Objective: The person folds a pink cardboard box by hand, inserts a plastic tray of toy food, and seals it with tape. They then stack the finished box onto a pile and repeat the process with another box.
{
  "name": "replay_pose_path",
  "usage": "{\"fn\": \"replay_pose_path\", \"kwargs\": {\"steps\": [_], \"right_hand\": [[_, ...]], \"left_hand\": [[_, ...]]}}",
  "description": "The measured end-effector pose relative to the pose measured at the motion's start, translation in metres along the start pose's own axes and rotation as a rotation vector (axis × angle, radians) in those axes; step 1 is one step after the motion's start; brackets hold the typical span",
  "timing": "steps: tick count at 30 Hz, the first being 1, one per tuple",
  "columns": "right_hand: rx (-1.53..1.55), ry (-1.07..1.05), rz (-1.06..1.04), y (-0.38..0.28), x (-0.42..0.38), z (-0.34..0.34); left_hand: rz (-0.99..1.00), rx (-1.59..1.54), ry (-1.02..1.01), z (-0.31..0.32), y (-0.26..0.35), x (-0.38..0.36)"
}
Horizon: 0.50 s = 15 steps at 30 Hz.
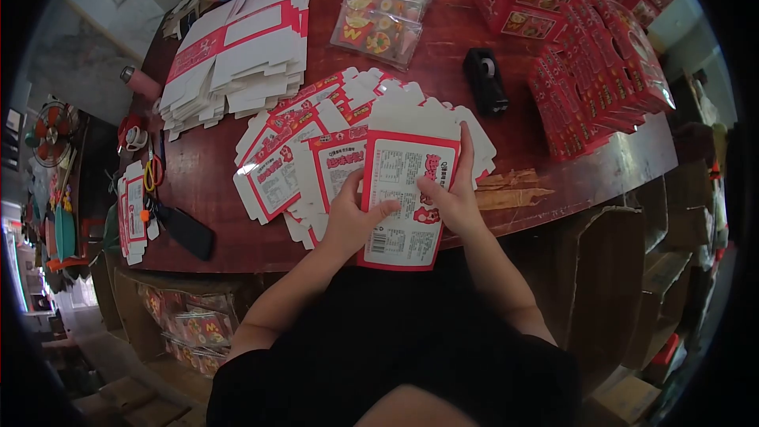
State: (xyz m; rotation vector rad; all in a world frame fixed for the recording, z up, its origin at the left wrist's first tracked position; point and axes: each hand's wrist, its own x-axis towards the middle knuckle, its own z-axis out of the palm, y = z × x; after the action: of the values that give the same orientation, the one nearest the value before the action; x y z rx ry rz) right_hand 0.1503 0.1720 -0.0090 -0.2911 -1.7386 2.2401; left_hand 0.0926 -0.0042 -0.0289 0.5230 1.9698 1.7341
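Between both hands is a red and white printed carton [403, 166], its barcode and text panel facing up and a white flap at its far end. My left hand [352, 213] grips its left edge, thumb lying over the printed face. On the right edge, my right hand [457, 194] presses its thumb on the panel, with a finger stretched along the side. Just beyond the hands, several flat carton blanks [273, 166] lie fanned out on the dark red table [245, 249].
A stack of carton blanks [237, 51] stands at back left. Packs of wrapped candy [378, 24] lie at the back. A black tape dispenser [485, 81] stands near piled red boxes [593, 79]. Yellow-handled scissors [153, 170] and a black phone [183, 231] lie left. Open cardboard boxes [605, 277] stand below right.
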Motion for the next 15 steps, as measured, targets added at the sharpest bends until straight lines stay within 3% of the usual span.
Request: {"fn": "replay_pose_path", "kwargs": {"steps": [2, 5, 15], "right_hand": [[0.032, 0.001, -0.015, 0.010, 0.000, -0.002], [-0.083, -0.201, 0.226, 0.000, -0.004, -0.001], [-0.132, -0.004, 0.029, 0.035, -0.001, -0.026]], "left_hand": [[0.113, -0.121, 0.005, -0.006, -0.009, 0.003], [0.227, -0.258, 0.079, -0.009, 0.004, 0.012], [0.117, -0.242, 0.032, -0.009, -0.009, 0.014]]}}
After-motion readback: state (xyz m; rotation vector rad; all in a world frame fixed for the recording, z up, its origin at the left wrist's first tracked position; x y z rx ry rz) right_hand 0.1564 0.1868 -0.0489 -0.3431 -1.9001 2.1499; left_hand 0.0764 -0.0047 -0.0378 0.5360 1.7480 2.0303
